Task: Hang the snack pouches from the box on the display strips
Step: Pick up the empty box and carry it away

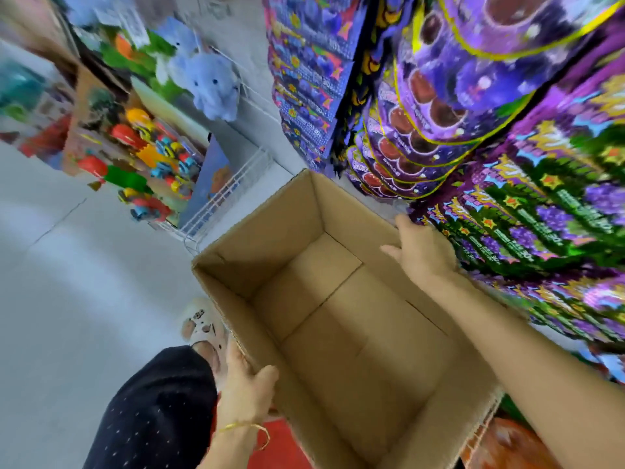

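Holding the box (270, 231) by its near rim with the left grip (247, 387), thumb inside. Resting the right grip (422, 252) at the far rim, just beside hanging pouches (541, 214); fingers hidden past the wall, so cannot tell how closed. Pouches blurred, print unreadable, rows cut off at right.

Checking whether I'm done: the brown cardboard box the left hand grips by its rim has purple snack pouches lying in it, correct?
No. The head view shows the brown cardboard box empty, bottom bare. The left hand does grip its rim; the purple snack pouches hang beside it.
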